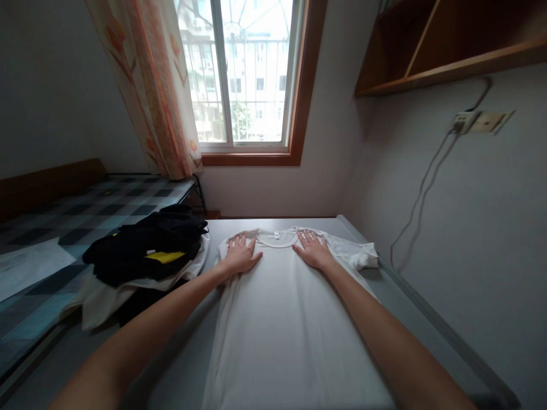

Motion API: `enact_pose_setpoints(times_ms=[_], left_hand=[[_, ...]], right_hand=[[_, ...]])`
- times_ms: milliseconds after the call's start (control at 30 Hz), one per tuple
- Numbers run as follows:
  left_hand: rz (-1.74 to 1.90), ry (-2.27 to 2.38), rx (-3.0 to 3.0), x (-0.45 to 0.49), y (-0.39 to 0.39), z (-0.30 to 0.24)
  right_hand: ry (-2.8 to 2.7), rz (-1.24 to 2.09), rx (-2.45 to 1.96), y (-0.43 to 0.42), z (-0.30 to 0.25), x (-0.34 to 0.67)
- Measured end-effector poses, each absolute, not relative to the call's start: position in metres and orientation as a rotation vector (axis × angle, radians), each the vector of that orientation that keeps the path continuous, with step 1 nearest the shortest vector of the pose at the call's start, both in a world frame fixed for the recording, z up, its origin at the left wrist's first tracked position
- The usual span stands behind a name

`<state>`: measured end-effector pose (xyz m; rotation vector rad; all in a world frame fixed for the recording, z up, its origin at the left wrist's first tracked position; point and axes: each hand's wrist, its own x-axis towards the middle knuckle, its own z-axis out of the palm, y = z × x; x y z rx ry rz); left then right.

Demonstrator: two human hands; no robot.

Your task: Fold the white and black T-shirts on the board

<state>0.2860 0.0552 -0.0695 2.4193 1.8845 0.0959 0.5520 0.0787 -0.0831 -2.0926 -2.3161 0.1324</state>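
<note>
The white T-shirt (286, 319) runs out past the bottom edge, hem unseen, and both forearms are cut off there too. The left hand (240, 256) and right hand (314, 250) lie flat on it, so their palms are hidden. The collar label (277, 234) is too small to read. A pile of dark clothes (149, 245) covers most of a light garment (102, 302). The wooden shelf (448, 51) is cut off at the top and right, the checked bed (51, 228) at the left.

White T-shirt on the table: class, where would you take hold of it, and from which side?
Probably pinch the shoulders either side of the collar, coming from above on the near side. The T-shirt lies flat, collar away, and the left hand and right hand rest open there.
</note>
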Motion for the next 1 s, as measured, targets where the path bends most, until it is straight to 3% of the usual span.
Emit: enact_pose_setpoints(times_ms=[600,867,1000], left_hand=[[0.262,1.832,2.436,0.308,0.161,-0.089],[0.259,1.843,2.449,0.311,0.160,-0.087],[0.286,1.844,2.444,0.311,0.158,-0.087]], right_hand=[[-2.286,0.080,-2.108,0.179,-0.086,0.590],[-2.040,-0.315,-2.078,0.148,-0.085,0.569],[-2.105,-0.188,-2.111,0.119,-0.083,0.546]])
